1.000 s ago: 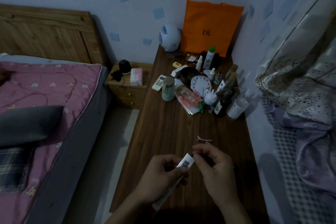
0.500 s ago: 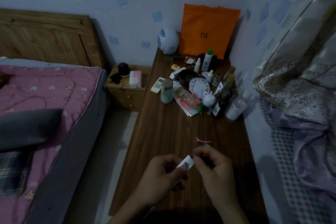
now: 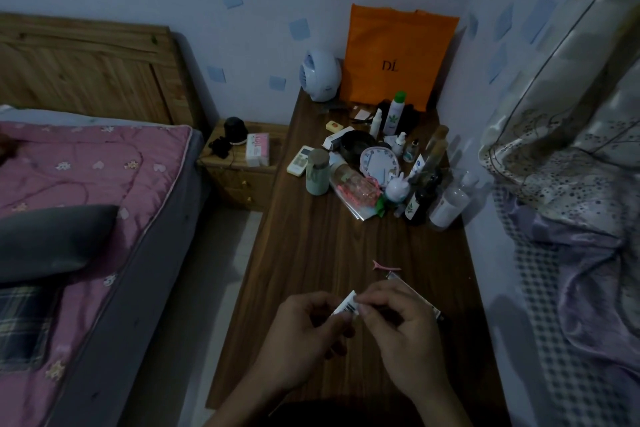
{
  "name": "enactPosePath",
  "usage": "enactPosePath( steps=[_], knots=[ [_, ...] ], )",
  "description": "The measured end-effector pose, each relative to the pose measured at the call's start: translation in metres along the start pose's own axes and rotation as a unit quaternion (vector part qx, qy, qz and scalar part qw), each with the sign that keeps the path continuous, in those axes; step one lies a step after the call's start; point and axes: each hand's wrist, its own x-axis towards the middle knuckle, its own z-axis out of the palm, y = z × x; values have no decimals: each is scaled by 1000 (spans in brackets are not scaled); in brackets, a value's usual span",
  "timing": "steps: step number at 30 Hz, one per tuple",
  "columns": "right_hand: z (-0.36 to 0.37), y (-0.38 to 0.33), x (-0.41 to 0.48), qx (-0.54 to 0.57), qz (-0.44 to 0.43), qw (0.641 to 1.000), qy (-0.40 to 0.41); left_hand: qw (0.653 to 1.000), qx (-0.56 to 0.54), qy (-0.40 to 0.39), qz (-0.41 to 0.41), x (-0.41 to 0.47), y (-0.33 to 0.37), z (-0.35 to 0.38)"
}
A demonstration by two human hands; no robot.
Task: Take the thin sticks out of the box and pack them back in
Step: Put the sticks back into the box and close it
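Grip: our left hand (image 3: 304, 333) clasps the slim box (image 3: 346, 303); our right hand (image 3: 401, 326) pinches its barcoded end.
Progress: we judge it early — no sticks out yet.

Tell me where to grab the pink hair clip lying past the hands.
Pinch the pink hair clip across its narrow middle, probably coming straight down from above: it lies flat on the desk, long and thin, running left to right, so its ends offer little to hold.
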Motion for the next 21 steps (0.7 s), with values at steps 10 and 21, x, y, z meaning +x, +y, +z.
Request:
enactPosePath(
  steps=[10, 21],
  knots=[
    [2, -14, 0, -15, -55, 998, -10, 998, -64, 3, -3, 1, 2, -1],
    [4, -9, 3, -50, -69, 996, -6, 994, -111, 3, 5, -1, 8, 1]
  ],
)
